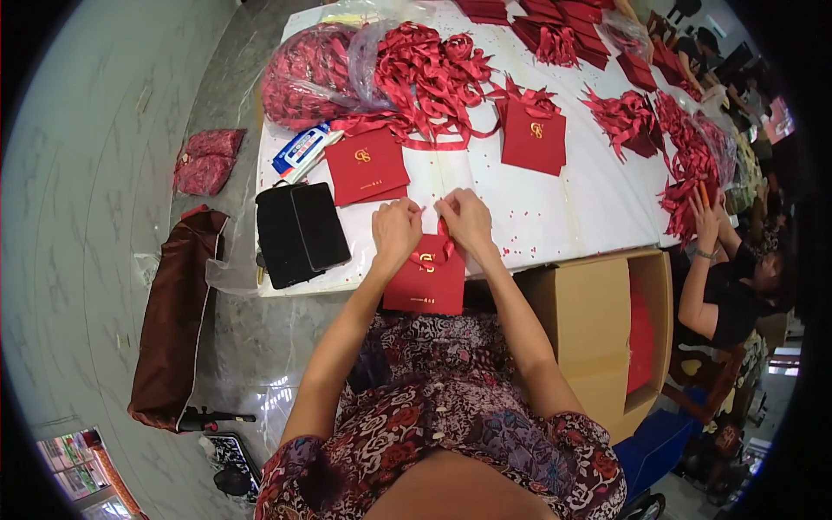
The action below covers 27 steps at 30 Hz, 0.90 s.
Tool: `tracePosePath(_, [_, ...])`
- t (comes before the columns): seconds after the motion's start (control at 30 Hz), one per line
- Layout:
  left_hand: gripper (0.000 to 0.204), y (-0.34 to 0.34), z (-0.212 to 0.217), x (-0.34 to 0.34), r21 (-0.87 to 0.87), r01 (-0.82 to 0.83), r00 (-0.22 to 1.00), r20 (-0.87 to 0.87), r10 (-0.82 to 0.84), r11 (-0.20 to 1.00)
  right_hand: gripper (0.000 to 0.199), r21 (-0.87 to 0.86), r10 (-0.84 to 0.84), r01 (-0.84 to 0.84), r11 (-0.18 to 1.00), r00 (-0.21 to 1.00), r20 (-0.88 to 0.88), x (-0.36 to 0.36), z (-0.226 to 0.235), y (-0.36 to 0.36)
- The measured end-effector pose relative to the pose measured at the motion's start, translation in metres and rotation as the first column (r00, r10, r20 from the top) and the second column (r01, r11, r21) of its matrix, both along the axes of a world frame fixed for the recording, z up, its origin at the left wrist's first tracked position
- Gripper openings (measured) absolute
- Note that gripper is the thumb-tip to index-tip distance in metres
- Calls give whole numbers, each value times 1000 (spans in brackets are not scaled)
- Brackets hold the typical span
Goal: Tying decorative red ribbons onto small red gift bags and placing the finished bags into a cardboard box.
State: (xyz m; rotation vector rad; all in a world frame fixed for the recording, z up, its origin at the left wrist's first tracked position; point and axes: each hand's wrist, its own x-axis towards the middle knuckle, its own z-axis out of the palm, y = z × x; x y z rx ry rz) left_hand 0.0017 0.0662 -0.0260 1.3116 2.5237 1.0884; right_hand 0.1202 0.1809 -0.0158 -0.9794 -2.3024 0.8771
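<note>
A small red paper bag [425,290] with gold print lies flat at the table's near edge, right in front of me. A red ribbon [447,247] runs over its upper part. My left hand [399,229] is closed in a pinch above the bag's upper left corner, with a bit of ribbon showing at its fingertips. Above the upper right corner, my right hand [466,223] pinches the ribbon as well. The two hands are a short gap apart. Just beyond my left hand lies a stack of red bags [366,165].
Left are a black tablet case [299,234] and a wipes pack [302,152]. Behind lie a heap of red ribbons [429,74] and a plastic bag of ribbons [308,78]. Ribboned bags [531,139] lie right. A cardboard box [594,321] stands by my right arm; a co-worker [737,286] sits beyond.
</note>
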Motion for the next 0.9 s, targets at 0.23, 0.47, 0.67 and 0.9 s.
tracePosePath(0.23, [12,7,5,16,151,-70,889,457,-7,986,20,-378,38,-124,918,973,-226,7,-6,-4])
tracePosePath(0.47, [13,3,-10,5,221,-11,670,725,-157,975,17,-599,86,-294,744,933,-350,9,0,-5])
tracePosePath(0.67, [18,-7,14,12,239,96,701,673,-236,966,15,-330,63,-199,923,923,-379,15,-5,-9])
tracePosePath(0.9, [37,-53,24,8,67,173,788,589,-179,983,17,-304,-174,65,951,920,-350,30,-5,14])
